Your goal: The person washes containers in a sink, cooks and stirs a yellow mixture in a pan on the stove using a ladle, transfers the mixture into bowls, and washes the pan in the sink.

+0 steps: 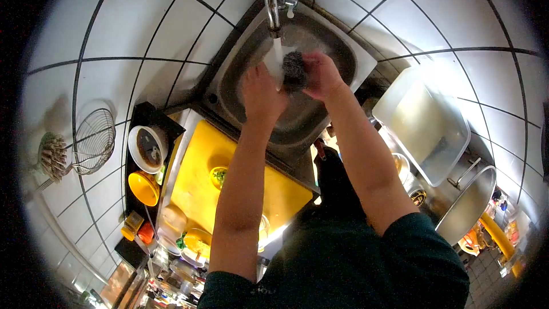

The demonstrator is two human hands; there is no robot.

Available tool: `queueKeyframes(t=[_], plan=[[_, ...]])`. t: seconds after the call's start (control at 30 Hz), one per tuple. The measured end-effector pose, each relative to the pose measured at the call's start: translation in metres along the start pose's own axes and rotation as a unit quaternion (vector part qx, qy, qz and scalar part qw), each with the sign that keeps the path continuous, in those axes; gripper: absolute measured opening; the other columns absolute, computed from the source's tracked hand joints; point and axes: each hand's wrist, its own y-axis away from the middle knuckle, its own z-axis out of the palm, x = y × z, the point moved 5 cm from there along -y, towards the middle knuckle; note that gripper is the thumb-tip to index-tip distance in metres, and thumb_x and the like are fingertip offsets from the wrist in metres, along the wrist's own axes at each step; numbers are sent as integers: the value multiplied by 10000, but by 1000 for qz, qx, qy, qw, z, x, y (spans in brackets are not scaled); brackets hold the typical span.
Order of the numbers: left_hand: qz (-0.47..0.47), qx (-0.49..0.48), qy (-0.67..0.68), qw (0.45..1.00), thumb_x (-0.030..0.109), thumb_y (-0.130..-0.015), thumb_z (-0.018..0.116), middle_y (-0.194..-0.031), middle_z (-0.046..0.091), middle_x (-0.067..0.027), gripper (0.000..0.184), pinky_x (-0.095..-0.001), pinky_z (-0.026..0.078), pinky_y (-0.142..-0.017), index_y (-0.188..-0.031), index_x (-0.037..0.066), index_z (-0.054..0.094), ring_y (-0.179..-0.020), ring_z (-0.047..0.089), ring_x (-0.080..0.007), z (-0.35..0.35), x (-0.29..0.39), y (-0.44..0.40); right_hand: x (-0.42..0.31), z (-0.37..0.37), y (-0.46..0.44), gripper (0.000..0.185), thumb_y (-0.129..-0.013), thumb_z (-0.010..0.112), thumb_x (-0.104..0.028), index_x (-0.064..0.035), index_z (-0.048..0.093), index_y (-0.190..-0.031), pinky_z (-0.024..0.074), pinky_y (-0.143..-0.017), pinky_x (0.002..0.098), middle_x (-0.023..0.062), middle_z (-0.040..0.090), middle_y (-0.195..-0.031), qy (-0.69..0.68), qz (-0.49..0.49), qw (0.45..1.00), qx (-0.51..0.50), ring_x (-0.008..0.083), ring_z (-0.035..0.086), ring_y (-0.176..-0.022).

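Observation:
My right hand (321, 77) is closed around a dark, bristly scouring pad (294, 70) over the sink (229, 83). Close beside the falling water, my left hand (263, 92) has its fingers curled at a pale, thin-looking thing (271, 57). Water and blur hide what that pale thing is. From the faucet (273, 8) a stream runs down between both hands, nearest to the left one.
A yellow cutting board (191, 163) lies left of the sink, with a small yellow bowl (218, 177) of chopped greens. Further left stands a white bowl (148, 149) of dark liquid. A translucent bin (423, 126) and a large metal pot (470, 203) stand at right.

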Motion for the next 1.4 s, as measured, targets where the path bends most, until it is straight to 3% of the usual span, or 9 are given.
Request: queueKeyframes(t=[0.27, 0.4, 0.63, 0.73, 0.83, 0.9, 1.1, 1.27, 1.4], plan=[[39, 29, 80, 996, 105, -714, 781, -1301, 464, -304, 848, -557, 329, -1080, -1437, -32, 358, -1246, 411, -472, -11, -9, 27, 33, 2, -67, 188, -885, 686, -162, -11, 682, -997, 604, -800, 379, 126, 714, -978, -14, -61, 997, -38, 259, 712, -828], [15, 31, 72, 997, 60, -723, 751, -1334, 425, -310, 859, -565, 344, -1070, -1462, -18, 322, -1247, 405, -478, -20, -21, 60, 5, 20, -69, 230, -899, 671, -217, -14, 682, -1007, 585, -777, 439, 123, 713, -901, -53, 16, 996, 72, 275, 698, -786], [-22, -50, 74, 996, 59, -776, 693, -1325, 401, -306, 848, -524, 371, -1065, -1490, -52, 250, -1209, 440, -482, -11, -37, 30, 50, 42, -39, 278, -816, 773, -154, -12, 686, -1038, 578, -844, 387, 167, 704, -1004, 209, 14, 974, 90, 275, 688, -906], [-37, -70, 44, 996, 66, -806, 651, -1327, 408, -309, 860, -538, 367, -1059, -1519, -43, 182, -1213, 443, -479, 5, -36, 40, 26, 29, -60, 267, -834, 764, -172, -17, 691, -1038, 573, -837, 403, 158, 703, -1010, 193, -33, 971, 133, 269, 686, -921], [-1, -25, -20, 999, 68, -819, 636, -1341, 403, -311, 907, -554, 365, -1053, -1544, -29, 100, -1211, 449, -477, 26, -42, 71, 13, 33, -54, 277, -865, 739, -205, -8, 688, -1054, 570, -838, 413, 148, 701, -1029, -50, -41, 994, 93, 260, 684, -937], [9, -17, -41, 999, 81, -816, 651, -1352, 395, -312, 955, -567, 362, -1052, -1553, -24, 52, -1210, 450, -479, 29, -43, 73, 24, 29, -53, 304, -907, 704, -250, -2, 680, -1082, 560, -863, 413, 139, 700, -1062, 17, -47, 994, 93, 251, 686, -950], [-21, 6, 233, 972, 55, -767, 702, -1309, 419, -307, 1001, -537, 373, -1052, -1542, -36, 74, -1204, 443, -493, 18, -67, 29, 41, 61, -11, 580, -861, 779, -309, 3, 585, -1309, 464, -1043, 397, 168, 627, -1281, 209, -45, 977, -7, 257, 599, -1189], [-32, 65, 139, 988, -10, -742, 692, -1359, 386, -319, 976, -554, 339, -1085, -1534, -23, 121, -1231, 410, -509, 23, -57, 44, 36, 40, -37, 348, -979, 525, -386, -71, 658, -1044, 566, -840, 441, 109, 705, -965, -146, -3, 987, 62, 277, 678, -885], [42, 54, 134, 989, -20, -727, 708, -1410, 360, -308, 978, -562, 330, -1101, -1537, 17, 161, -1296, 369, -500, 22, -39, 55, 29, 21, -50, 276, -927, 629, -314, -82, 675, -1070, 563, -876, 434, 96, 706, -1028, -161, -24, 986, 46, 259, 689, -939]])
